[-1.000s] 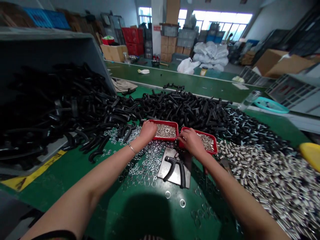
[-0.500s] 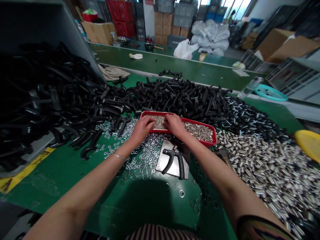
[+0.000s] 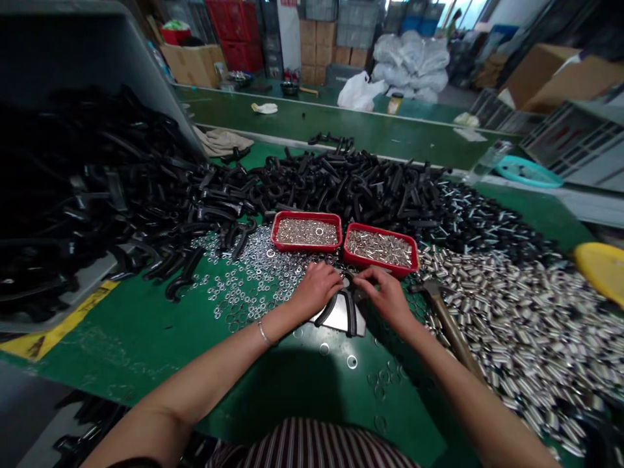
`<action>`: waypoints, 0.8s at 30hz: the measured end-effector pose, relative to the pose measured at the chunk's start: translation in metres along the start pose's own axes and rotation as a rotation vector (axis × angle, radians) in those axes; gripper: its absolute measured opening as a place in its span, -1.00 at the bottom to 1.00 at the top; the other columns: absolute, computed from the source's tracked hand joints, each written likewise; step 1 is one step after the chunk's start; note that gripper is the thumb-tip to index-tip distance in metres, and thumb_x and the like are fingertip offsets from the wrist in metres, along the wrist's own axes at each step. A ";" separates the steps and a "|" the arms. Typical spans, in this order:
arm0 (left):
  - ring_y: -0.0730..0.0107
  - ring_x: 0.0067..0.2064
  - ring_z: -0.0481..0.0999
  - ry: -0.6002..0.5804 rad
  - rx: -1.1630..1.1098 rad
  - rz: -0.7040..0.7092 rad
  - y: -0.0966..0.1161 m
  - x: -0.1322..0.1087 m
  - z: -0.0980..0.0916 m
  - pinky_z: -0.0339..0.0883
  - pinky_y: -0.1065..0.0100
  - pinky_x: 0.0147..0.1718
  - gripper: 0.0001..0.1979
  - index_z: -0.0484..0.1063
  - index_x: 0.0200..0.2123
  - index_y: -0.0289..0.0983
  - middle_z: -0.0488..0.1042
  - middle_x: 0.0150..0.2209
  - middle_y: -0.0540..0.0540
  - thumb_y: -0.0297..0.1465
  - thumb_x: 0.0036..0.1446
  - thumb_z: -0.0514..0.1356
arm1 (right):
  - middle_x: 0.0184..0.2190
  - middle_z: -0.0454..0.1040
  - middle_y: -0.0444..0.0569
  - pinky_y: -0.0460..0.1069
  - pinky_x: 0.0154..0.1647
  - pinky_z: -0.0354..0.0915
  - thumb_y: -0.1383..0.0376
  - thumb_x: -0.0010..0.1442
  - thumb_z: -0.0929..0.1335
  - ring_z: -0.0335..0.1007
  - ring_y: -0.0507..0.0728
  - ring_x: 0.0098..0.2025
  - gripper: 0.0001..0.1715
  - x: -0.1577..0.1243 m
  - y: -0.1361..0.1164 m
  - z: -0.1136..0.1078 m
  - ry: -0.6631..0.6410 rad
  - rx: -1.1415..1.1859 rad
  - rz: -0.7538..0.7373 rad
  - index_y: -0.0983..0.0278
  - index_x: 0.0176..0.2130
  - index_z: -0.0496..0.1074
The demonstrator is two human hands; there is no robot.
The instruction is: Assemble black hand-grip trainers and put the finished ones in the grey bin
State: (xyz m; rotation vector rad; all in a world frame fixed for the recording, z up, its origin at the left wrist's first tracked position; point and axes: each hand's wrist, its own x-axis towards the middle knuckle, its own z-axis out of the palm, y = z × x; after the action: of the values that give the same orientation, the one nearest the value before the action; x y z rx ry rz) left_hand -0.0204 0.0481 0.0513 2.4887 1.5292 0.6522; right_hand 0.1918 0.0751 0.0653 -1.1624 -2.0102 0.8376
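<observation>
A black two-legged plastic handle (image 3: 351, 313) lies on a small shiny metal plate (image 3: 331, 321) in front of me. My left hand (image 3: 318, 287) is at the upper left of the handle, its fingers curled together by the handle's top end. From the other side, my right hand (image 3: 386, 298) comes in with thumb and forefinger pinched close to the same end. Whatever small piece either hand grips is hidden by the fingers. Just beyond the hands are a red tray (image 3: 307, 248) of tiny metal parts and a second red tray (image 3: 381, 265) of small metal pins.
Loose metal rings (image 3: 234, 286) spread left of the plate. A hammer (image 3: 451, 325) lies to the right, beside a heap of metal sleeves (image 3: 517, 325). Black handles (image 3: 341, 188) pile up behind the trays and fill a grey bin (image 3: 160, 84) at left.
Both hands have left the left red tray and come back toward me, to the top of the handle on the plate. Both trays are now uncovered.
</observation>
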 end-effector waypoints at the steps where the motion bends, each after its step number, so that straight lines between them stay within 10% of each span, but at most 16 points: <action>1: 0.19 -0.10 0.36 -0.002 0.025 0.022 0.000 0.000 0.002 0.14 0.16 -0.10 -0.75 0.47 -0.26 -0.27 0.49 -0.23 -0.12 -0.26 0.36 0.08 | -0.34 0.52 -0.05 0.04 -0.17 0.30 0.19 0.28 0.37 0.44 0.14 -0.27 -0.82 -0.006 0.004 0.001 -0.002 -0.031 -0.019 0.23 -0.32 0.47; 24: 0.18 -0.15 0.36 -0.087 0.308 0.325 -0.005 -0.012 -0.004 0.22 0.14 -0.11 -0.69 0.49 -0.15 -0.34 0.48 -0.22 -0.20 -0.43 0.40 -0.06 | -0.25 0.53 0.07 0.07 -0.09 0.32 0.20 0.39 0.28 0.40 0.19 -0.16 -0.77 -0.012 0.015 0.033 -0.035 -0.360 -0.349 0.26 -0.21 0.46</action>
State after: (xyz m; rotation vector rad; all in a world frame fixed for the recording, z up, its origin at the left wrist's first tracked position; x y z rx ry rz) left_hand -0.0309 0.0395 0.0499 2.9900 1.2886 0.3613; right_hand 0.1772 0.0641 0.0320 -0.9408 -2.3670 0.3317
